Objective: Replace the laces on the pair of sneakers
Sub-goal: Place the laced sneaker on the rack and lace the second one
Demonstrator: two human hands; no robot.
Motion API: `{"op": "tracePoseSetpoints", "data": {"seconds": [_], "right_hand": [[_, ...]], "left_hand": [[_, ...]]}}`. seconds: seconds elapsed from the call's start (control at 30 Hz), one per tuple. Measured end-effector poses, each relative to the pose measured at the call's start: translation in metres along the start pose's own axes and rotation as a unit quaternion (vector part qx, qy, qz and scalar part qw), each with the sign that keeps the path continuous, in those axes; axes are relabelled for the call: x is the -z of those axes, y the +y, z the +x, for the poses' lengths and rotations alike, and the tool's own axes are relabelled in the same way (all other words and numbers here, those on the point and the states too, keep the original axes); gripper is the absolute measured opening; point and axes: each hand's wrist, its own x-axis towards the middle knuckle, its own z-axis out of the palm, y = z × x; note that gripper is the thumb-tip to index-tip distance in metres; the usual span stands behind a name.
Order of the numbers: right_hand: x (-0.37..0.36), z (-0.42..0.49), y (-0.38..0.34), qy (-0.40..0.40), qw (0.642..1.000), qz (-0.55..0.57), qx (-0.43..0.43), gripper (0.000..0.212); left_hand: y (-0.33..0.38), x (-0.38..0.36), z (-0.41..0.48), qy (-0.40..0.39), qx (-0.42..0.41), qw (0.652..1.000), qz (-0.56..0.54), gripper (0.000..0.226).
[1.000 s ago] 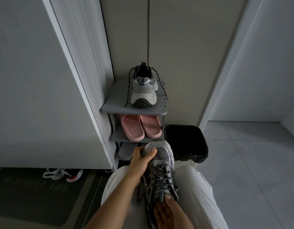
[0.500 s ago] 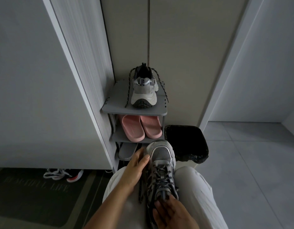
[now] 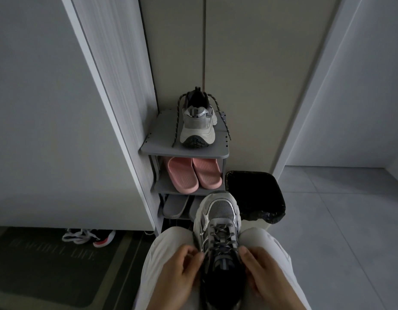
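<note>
A grey mesh sneaker (image 3: 217, 220) with glossy silver trim and speckled cord laces (image 3: 220, 237) lies toe-away in the lap of a seated person in pale, soft trousers (image 3: 164, 247). The left hand (image 3: 179, 275) has its grip closed, curled fingers pinching the sneaker's left edge by the top eyelets. The right hand (image 3: 261, 272) curls its grip round the right side of the padded collar.

Its partner, the second sneaker (image 3: 198, 127), stands heel-near on the top of a grey plastic shoe rack (image 3: 159, 143) farther off, its speckled laces trailing loose down both sides. Smooth pink slippers (image 3: 193, 174) fill the shelf below, grey slippers (image 3: 175, 205) the one under that. A bin (image 3: 256, 194) lined with a crinkled black bag sits right of the rack. A dark mat (image 3: 48, 265) lies on the floor at left.
</note>
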Motion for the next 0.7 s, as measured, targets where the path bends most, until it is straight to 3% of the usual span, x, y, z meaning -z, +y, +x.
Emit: {"op": "tracePoseSetpoints", "data": {"seconds": [0.13, 0.23, 0.3, 0.37, 0.43, 0.47, 0.53, 0.63, 0.7], "right_hand": [[-0.002, 0.007, -0.006, -0.016, 0.987, -0.148, 0.056, 0.025], [-0.005, 0.008, -0.004, -0.024, 0.978, -0.191, 0.074, 0.029], [-0.013, 0.009, 0.0, 0.053, 0.954, -0.249, 0.156, 0.021], [-0.016, 0.007, -0.001, 0.079, 0.95, -0.249, 0.172, 0.018], [-0.017, 0.005, 0.003, 0.087, 0.939, -0.254, 0.215, 0.021], [-0.018, 0.002, 0.003, 0.093, 0.933, -0.242, 0.248, 0.021], [-0.024, 0.004, 0.017, 0.048, 0.964, -0.127, 0.231, 0.019], [-0.041, 0.006, 0.033, -0.011, 0.986, 0.043, 0.161, 0.052], [-0.046, 0.006, 0.037, -0.006, 0.99, 0.069, 0.126, 0.054]], "left_hand": [[0.009, -0.004, -0.006, -0.02, -0.017, 0.999, 0.022, 0.019], [0.016, -0.004, -0.005, 0.031, -0.126, 0.982, 0.137, 0.014], [0.017, -0.012, -0.011, -0.023, -0.117, 0.982, 0.146, 0.047], [0.015, -0.03, -0.005, 0.034, -0.082, 0.996, -0.007, 0.072], [-0.002, -0.044, -0.003, 0.061, -0.072, 0.991, -0.097, 0.057], [-0.002, -0.045, -0.001, 0.062, -0.06, 0.991, -0.106, 0.054], [-0.006, -0.047, 0.003, 0.068, -0.057, 0.989, -0.12, 0.052], [-0.007, -0.046, 0.003, 0.068, -0.075, 0.986, -0.133, 0.05], [-0.005, -0.045, 0.002, 0.068, -0.086, 0.982, -0.153, 0.048]]}}
